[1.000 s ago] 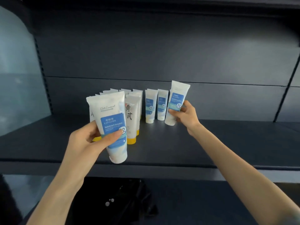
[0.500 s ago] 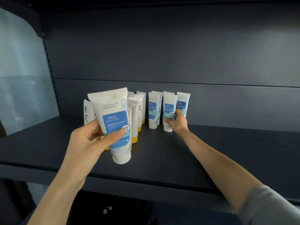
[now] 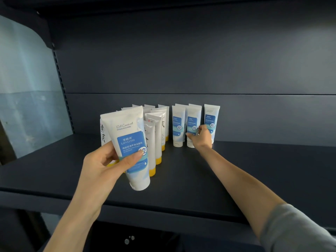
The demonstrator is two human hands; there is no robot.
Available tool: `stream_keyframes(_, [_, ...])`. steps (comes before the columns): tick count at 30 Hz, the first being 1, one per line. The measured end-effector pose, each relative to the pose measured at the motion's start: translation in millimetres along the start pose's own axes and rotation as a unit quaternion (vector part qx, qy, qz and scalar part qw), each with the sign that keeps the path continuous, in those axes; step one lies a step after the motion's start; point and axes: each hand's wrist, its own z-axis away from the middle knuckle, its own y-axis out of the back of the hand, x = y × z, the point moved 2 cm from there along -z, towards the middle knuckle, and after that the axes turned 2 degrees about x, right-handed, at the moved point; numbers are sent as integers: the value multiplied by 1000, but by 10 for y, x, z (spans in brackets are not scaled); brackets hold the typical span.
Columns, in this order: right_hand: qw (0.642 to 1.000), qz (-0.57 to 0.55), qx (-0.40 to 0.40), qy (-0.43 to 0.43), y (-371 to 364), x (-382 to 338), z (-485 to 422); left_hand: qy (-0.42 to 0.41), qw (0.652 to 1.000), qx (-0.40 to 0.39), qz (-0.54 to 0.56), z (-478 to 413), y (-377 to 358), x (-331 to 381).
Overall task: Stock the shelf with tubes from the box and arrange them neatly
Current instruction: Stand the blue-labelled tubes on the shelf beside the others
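White blue-labelled tubes (image 3: 177, 124), yellow caps (image 3: 158, 161), navy shelf (image 3: 227, 175)

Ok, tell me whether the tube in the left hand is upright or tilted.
Tilted. The blue-label tube gripped by the left hand leans its crimped top leftward, cap end lowest.

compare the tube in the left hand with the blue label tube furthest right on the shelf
The held tube is tilted, gripped by the left hand near the front edge of the shelf; the rightmost tube stands upright, far back. The held tube shows its white cap; the rightmost tube's base is hidden behind the right hand, which pinches the neighbouring tube. Both are white with matching blue labels.
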Motion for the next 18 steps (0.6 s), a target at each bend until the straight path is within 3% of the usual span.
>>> stream_keyframes(5, [1000, 12, -9, -16, 30, -52, 38, 5, 1000, -21, -5, -64, 133, 2])
stream_keyframes(12, [998, -37, 58, 12, 339, -409, 350, -14, 998, -56, 20, -175, 108, 109])
stream_keyframes(18, [960, -233, -86, 128, 610, -813, 1131, -19, 997, -74, 33, -289, -151, 152])
